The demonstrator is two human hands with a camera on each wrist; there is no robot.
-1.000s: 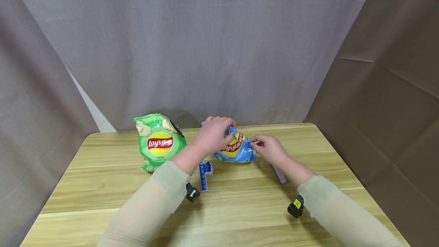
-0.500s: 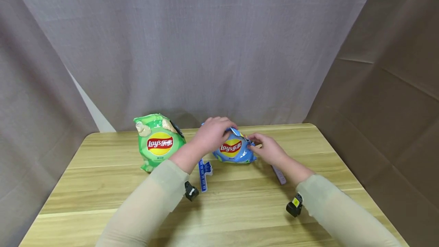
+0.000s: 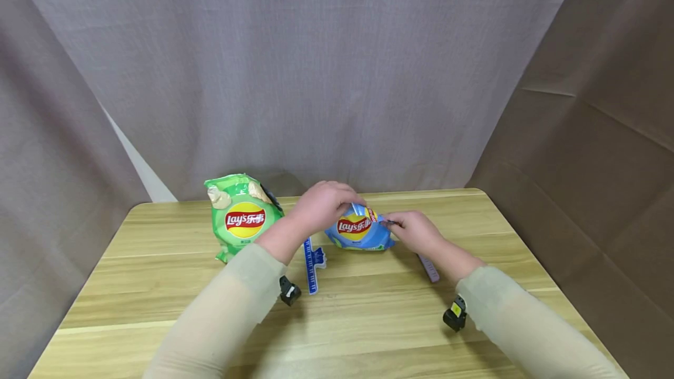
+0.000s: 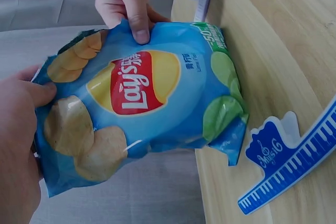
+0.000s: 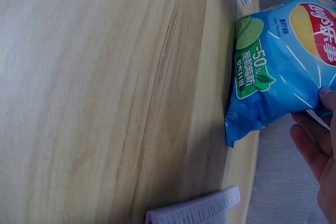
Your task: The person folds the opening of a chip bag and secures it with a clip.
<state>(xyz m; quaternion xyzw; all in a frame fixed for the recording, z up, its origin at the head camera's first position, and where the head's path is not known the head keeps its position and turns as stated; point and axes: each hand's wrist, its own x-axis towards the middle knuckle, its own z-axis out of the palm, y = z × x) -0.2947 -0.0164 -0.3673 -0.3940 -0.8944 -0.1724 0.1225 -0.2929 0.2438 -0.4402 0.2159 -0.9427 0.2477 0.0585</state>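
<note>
A blue Lay's chip bag (image 3: pixel 354 228) stands at the back of the table, its lower edge near the tabletop. My left hand (image 3: pixel 323 206) grips the bag's top edge, with the thumb on its front in the left wrist view. At the bag's right side, my right hand (image 3: pixel 415 230) pinches the film between thumb and fingers; the thumb (image 4: pixel 140 34) presses on the front there. The upper right edge looks creased and partly folded over. Whether the bag's top is torn cannot be made out.
A green Lay's chip bag (image 3: pixel 237 238) stands left of my left forearm. A blue piano-key-printed clip (image 3: pixel 312 268) lies before the blue bag; a purple one (image 3: pixel 429 268) lies under my right forearm. Grey curtains (image 3: pixel 337 75) stand behind the wooden table (image 3: pixel 358 320).
My right fingers have shifted their hold on the bag's right edge, and the crease at its upper right has changed shape. My left hand has moved only slightly.
</note>
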